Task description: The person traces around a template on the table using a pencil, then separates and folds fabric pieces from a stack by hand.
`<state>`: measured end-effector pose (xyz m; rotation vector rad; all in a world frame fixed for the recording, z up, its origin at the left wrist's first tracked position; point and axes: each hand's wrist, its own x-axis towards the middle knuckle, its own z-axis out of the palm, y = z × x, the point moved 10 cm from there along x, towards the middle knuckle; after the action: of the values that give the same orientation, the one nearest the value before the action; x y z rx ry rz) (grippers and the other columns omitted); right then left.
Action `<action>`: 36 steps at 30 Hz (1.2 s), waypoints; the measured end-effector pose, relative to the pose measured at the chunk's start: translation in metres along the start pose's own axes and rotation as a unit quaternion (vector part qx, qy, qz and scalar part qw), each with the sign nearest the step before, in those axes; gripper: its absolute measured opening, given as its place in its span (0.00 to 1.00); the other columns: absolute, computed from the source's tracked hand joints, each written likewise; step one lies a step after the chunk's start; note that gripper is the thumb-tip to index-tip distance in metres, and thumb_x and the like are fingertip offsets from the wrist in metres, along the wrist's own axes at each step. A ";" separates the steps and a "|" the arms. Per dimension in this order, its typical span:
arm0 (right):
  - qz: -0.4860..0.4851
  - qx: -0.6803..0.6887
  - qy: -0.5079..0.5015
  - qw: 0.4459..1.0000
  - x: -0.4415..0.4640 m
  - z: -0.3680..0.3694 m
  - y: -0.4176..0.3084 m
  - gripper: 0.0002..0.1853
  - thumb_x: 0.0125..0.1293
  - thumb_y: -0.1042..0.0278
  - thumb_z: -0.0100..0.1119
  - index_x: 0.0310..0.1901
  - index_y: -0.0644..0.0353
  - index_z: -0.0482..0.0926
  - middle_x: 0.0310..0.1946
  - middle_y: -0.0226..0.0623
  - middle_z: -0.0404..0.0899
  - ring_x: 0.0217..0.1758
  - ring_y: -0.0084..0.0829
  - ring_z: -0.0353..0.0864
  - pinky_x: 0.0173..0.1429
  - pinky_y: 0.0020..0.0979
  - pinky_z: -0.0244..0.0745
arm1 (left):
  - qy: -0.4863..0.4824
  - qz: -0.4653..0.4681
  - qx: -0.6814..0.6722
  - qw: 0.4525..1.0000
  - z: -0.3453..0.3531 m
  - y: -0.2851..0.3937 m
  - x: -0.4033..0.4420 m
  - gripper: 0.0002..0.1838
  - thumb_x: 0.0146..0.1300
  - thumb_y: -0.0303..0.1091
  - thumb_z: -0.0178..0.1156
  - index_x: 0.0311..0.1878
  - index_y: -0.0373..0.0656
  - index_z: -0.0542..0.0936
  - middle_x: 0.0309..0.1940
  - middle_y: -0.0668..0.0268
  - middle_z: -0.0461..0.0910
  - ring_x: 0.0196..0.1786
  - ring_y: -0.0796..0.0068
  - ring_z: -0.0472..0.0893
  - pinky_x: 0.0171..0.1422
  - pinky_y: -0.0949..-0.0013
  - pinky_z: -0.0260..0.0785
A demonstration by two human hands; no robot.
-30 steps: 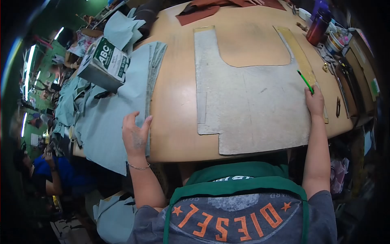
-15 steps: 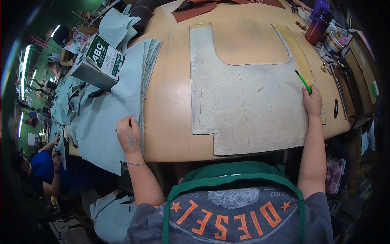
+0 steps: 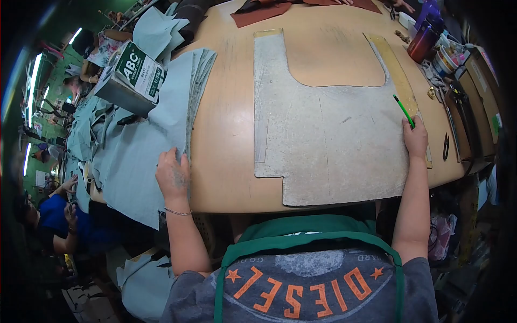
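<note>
Gripping a green pencil (image 3: 403, 110), the right hand (image 3: 415, 141) on my remote feed sits at the right edge of the grey board (image 3: 344, 137). Left of the board, I see the left hand (image 3: 173, 176), loosely spread, over blue cloth (image 3: 140, 167); whether they touch, I cannot tell.

From the near side, I see a scuffed pale-grey panel (image 3: 344, 142) lying flat at twelve o'clock, its wide U-shaped cutout opening to twelve, a step notched at its seven. Over it at one o'clock, a green pencil (image 3: 404, 111) is held slanted, dark end toward eleven. Blue-grey sheets (image 3: 142, 159) lie stacked at ten, edges fanned.
</note>
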<state>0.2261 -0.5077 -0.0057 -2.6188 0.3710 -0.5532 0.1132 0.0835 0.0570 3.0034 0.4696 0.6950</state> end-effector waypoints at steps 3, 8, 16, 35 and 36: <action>-0.002 0.006 0.002 1.000 0.000 -0.001 -0.001 0.14 0.56 0.59 0.54 0.30 0.64 0.72 0.24 0.47 0.74 0.29 0.45 0.74 0.34 0.38 0.67 | -0.013 0.001 0.007 1.000 0.002 -0.001 0.002 0.09 0.51 0.30 0.56 0.35 0.37 0.78 0.29 0.55 0.75 0.33 0.55 0.76 0.38 0.61 0.69; -0.004 0.005 0.012 1.000 -0.001 -0.002 0.000 0.13 0.56 0.60 0.55 0.30 0.63 0.72 0.24 0.47 0.74 0.29 0.45 0.74 0.34 0.38 0.67 | -0.012 0.036 -0.016 0.999 -0.004 0.001 0.008 0.05 0.53 0.28 0.55 0.29 0.37 0.77 0.26 0.56 0.74 0.30 0.55 0.75 0.35 0.61 0.67; -0.014 0.006 0.016 1.000 -0.003 -0.005 -0.006 0.13 0.55 0.61 0.56 0.29 0.64 0.72 0.24 0.48 0.74 0.28 0.45 0.74 0.33 0.39 0.67 | -0.018 0.049 -0.077 0.996 -0.008 -0.006 0.014 0.06 0.50 0.28 0.59 0.26 0.35 0.76 0.24 0.56 0.74 0.28 0.56 0.74 0.34 0.63 0.65; 0.000 -0.012 0.018 1.000 -0.002 -0.006 -0.005 0.13 0.55 0.59 0.56 0.29 0.63 0.72 0.22 0.48 0.74 0.28 0.46 0.74 0.33 0.39 0.67 | -0.034 0.016 -0.116 0.993 -0.015 -0.017 0.029 0.18 0.44 0.34 0.66 0.17 0.32 0.67 0.18 0.55 0.69 0.22 0.59 0.68 0.28 0.63 0.60; -0.001 -0.011 0.019 1.000 -0.002 -0.005 -0.005 0.13 0.55 0.59 0.56 0.29 0.63 0.72 0.22 0.48 0.74 0.28 0.46 0.74 0.33 0.39 0.67 | -0.030 0.015 -0.116 0.993 -0.015 -0.017 0.030 0.19 0.43 0.34 0.66 0.17 0.33 0.66 0.17 0.56 0.68 0.22 0.59 0.67 0.28 0.63 0.59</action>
<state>0.2227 -0.5047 0.0004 -2.6328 0.3870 -0.6029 0.1272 0.1082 0.0816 2.8084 0.3156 0.6118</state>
